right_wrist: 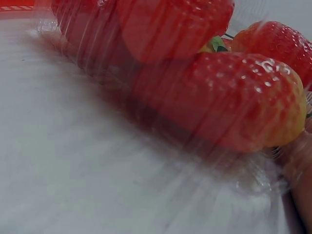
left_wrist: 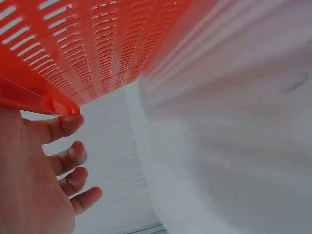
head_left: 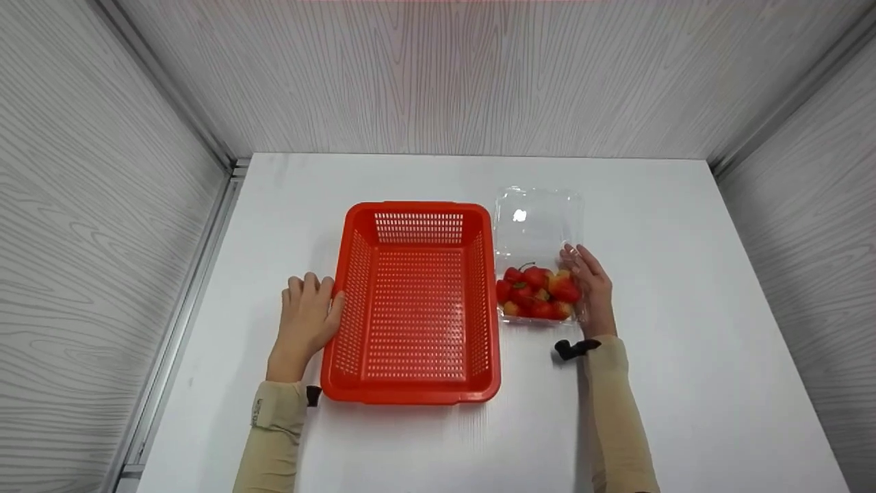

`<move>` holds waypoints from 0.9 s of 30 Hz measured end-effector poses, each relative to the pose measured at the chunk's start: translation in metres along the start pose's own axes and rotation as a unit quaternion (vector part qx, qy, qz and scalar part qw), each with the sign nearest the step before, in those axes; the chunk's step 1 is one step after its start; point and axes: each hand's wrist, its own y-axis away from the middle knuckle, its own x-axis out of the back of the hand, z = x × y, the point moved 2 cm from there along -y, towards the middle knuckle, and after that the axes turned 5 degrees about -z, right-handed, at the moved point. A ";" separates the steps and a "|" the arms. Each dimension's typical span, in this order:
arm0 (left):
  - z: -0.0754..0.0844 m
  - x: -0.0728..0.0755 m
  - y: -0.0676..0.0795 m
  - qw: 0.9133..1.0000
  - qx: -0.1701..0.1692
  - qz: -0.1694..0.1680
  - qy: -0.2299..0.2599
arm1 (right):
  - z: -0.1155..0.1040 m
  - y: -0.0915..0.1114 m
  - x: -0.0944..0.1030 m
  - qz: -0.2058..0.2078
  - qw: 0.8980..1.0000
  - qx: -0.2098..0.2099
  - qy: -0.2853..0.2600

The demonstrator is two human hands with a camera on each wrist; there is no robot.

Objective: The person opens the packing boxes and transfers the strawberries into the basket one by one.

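A red plastic basket point(head_left: 419, 311) with slotted walls stands on the white table, nothing inside it. At its left rim is my left hand point(head_left: 306, 318), thumb over the edge and fingers on the outside; the left wrist view has the index fingertip right under the rim point(left_wrist: 39, 100). A clear plastic box point(head_left: 537, 229) lies beside the basket with its lid folded back. Red and yellowish strawberries point(head_left: 537, 293) fill its front half. My right hand point(head_left: 594, 291) holds the box at its right side, fingers bent around the hinge corner. Strawberries point(right_wrist: 224, 100) mostly hide that hand in the right wrist view.
The white table point(head_left: 691, 329) is enclosed by grey wood-grain panels point(head_left: 438, 82) at the back and both sides. A metal rail point(head_left: 181, 322) runs along the left edge. Black wrist mounts point(head_left: 576, 349) stick out from the sleeves.
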 end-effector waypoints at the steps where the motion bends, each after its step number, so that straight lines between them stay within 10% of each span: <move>1: 0.001 0.000 0.000 1.000 -0.004 -0.005 -0.012 | 0.000 0.000 0.000 -0.001 1.000 0.000 0.003; 27: 0.007 0.009 -0.012 0.992 0.008 -0.104 -0.064 | -0.002 -0.001 -0.002 0.023 0.999 0.004 -0.034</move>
